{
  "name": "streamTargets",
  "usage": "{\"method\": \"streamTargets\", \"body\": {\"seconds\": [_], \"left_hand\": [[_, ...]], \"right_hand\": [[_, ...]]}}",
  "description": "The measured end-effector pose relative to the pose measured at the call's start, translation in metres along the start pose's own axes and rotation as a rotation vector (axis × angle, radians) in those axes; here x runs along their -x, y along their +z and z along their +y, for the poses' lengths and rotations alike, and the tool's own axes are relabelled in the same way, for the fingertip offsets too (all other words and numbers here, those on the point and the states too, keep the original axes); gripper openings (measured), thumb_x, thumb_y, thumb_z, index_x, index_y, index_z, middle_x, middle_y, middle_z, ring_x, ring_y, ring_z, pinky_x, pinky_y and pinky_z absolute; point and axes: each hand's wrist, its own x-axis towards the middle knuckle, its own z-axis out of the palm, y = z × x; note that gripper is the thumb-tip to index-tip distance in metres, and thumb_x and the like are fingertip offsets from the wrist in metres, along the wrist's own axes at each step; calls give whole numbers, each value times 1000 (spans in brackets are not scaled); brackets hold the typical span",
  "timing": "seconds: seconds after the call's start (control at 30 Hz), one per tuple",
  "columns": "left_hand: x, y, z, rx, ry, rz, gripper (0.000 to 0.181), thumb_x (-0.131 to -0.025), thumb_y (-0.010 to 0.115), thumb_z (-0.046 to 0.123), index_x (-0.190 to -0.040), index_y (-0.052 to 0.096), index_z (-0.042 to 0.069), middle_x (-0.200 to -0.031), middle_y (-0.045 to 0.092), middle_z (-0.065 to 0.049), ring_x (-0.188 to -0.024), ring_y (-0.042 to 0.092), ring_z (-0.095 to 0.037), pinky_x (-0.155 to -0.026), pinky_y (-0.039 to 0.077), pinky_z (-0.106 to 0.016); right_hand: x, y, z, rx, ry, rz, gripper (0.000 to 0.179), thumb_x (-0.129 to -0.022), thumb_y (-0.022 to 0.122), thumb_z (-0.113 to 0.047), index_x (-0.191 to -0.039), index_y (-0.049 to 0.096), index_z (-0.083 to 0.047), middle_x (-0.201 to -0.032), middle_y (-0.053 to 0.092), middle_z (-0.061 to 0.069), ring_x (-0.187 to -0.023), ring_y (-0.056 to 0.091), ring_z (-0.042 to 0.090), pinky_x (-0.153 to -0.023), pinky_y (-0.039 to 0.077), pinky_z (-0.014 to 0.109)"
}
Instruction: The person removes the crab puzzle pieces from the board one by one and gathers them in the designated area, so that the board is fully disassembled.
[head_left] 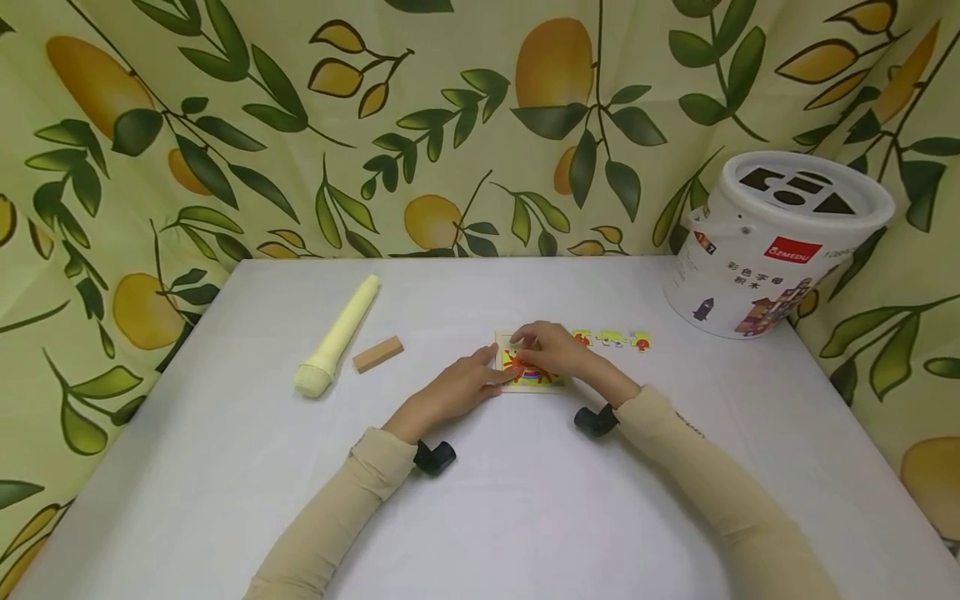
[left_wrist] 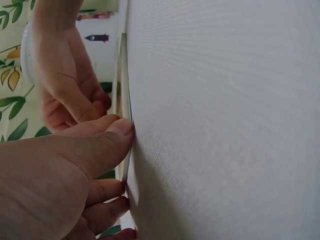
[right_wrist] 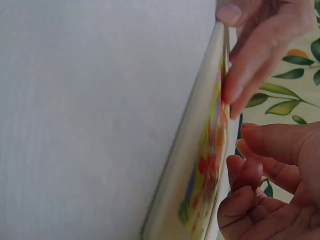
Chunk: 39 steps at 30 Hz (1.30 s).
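Your left hand pinches the near-left corner of the thin, cream-rimmed, square picture puzzle board, thumb against its edge and forefinger over its bright face, likely to stop it sliding on the white table. Your right hand is over the board with its fingers curled, and I cannot tell whether they pinch a piece. Your tan-sleeved forearms angle inward, and three small yellow, red and white puzzle pieces lie just right of the board, probably for easy reach.
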Motion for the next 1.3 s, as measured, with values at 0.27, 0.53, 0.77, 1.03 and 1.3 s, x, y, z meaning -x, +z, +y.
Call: {"method": "streamTargets", "body": {"seconds": [0.27, 0.53, 0.77, 1.03, 1.3], "left_hand": [[1, 1, -1, -5, 35, 15, 37, -91, 57, 16, -128, 55, 17, -140, 36, -28, -127, 42, -39, -100, 40, -47], [2, 2, 0, 2, -11, -17, 37, -92, 55, 19, -129, 53, 19, -144, 32, -25, -130, 38, -37, -102, 37, -50], [2, 2, -1, 26, -29, -33, 37, -93, 54, 19, -130, 52, 19, -146, 29, -23, -133, 33, -36, -103, 35, -50], [2, 2, -1, 41, -37, -37, 38, -93, 54, 18, -130, 52, 19, -147, 28, -23, -135, 31, -35, -104, 33, -51], [0, 1, -1, 47, -32, -33, 38, -92, 55, 17, -130, 52, 19, -147, 28, -23, -135, 31, -36, -104, 34, -51]], "right_hand": [[-3, 9, -2, -21, -10, -25, 22, -88, 59, -11, -109, 63, -8, -81, 55, 5, -69, 47, 15, -60, 41, 23], [-4, 10, -2, -38, 0, -49, 20, -88, 58, -9, -108, 62, -8, -76, 51, 4, -63, 45, 13, -56, 38, 22], [-5, 11, -2, -33, -11, -36, 17, -88, 58, -7, -104, 60, -7, -74, 52, 5, -60, 45, 13, -53, 38, 22], [-3, 10, -2, -36, -50, -11, 18, -86, 60, -4, -103, 56, -9, -75, 48, 5, -66, 43, 15, -57, 36, 23], [-3, 5, -4, -53, -30, -12, 14, -86, 59, -5, -100, 58, -10, -84, 58, 7, -70, 49, 15, -59, 42, 22]]}}
